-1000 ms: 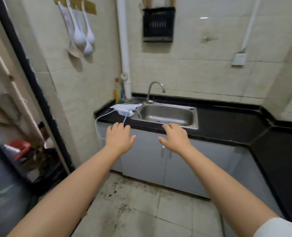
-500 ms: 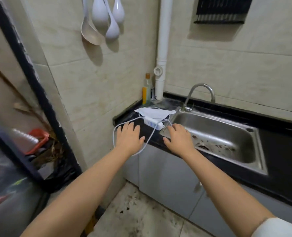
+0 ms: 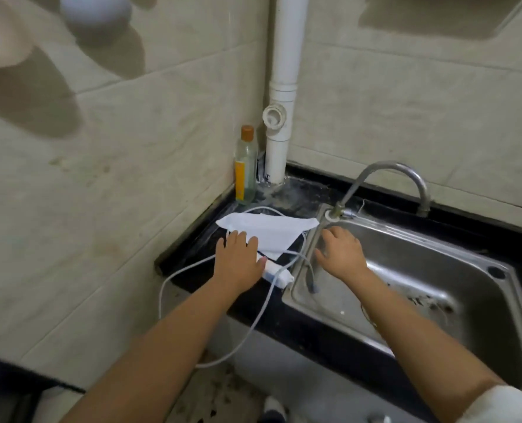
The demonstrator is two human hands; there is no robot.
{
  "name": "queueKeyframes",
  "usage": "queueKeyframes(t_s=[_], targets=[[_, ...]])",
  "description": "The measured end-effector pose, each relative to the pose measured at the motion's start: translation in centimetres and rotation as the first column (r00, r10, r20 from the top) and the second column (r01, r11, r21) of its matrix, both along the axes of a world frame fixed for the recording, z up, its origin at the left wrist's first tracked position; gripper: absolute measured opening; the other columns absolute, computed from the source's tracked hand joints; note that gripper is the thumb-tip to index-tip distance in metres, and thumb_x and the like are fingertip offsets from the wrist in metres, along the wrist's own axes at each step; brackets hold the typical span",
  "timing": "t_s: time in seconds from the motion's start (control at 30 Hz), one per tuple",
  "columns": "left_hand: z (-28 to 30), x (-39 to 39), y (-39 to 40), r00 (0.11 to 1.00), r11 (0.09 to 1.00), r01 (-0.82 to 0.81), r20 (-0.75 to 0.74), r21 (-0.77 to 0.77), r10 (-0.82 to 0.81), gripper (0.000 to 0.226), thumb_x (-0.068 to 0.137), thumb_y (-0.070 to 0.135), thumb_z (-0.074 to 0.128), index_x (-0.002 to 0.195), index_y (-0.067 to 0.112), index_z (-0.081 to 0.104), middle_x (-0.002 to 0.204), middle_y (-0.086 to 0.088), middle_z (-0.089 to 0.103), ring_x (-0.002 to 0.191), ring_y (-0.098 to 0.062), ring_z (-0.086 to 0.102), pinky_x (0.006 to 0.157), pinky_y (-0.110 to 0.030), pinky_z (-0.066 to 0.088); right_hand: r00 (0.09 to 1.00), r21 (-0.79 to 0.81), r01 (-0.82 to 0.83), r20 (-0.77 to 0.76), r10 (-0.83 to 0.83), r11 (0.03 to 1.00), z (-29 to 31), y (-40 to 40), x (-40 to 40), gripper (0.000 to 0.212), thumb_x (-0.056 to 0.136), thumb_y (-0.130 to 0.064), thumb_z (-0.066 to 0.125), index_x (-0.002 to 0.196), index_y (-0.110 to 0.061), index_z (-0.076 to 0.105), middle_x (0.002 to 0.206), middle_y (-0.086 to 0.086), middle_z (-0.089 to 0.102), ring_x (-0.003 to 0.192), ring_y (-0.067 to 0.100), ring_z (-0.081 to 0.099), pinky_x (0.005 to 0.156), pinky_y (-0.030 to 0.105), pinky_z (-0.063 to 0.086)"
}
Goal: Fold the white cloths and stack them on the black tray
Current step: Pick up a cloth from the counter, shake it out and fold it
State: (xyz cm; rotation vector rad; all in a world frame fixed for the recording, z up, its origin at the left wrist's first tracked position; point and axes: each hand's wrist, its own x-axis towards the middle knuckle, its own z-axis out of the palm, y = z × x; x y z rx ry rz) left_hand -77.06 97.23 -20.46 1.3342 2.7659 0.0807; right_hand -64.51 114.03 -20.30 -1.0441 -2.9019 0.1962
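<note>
Both hands advanced: left hand (image 3: 238,260) flat reaching white cloth (image 3: 269,233), right hand (image 3: 340,253) spread over sink (image 3: 455,248).

Matt white cloth (image 3: 266,232) lies on a glossy black counter (image 3: 198,270) beside a brushed steel sink (image 3: 437,270).

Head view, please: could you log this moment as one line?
left hand open over white cloth edge | right hand open above sink rim | cloth unfolded on counter | tray unseen
</note>
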Motion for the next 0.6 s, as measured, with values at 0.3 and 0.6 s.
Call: queueKeyframes(t_s=[0.3,0.6], targets=[[-6.9,-5.9,13.3,0.980,0.977,0.018,0.196,-0.213,0.025,0.050,0.097,0.041,0.036,0.137,0.012,0.033,0.146,-0.014,0.032,0.137,-0.030,0.026,0.112,-0.046,0.019,0.982,-0.167,-0.032,0.178,0.062,0.986,-7.6,13.0,-9.8,0.047,0.086,-0.021,0.049,0.131,-0.008,0.041,0.134,0.018,0.044,0.126,0.033,0.038,0.101,0.043,0.037],[-11.5,-6.1,18.0,0.956,0.958,0.030,0.288,-0.286,0.056,0.031,0.097,0.027,0.042,0.119,0.007,0.048,0.126,-0.013,0.049,0.117,-0.028,0.045,0.094,-0.037,0.040,0.981,-0.275,-0.184,0.012,0.194,0.944,-11.4,16.8,-12.0,0.025,0.075,0.001,0.058,0.097,-0.001,0.070,0.101,0.025,0.067,0.098,0.040,0.059,0.088,0.036,0.045]])
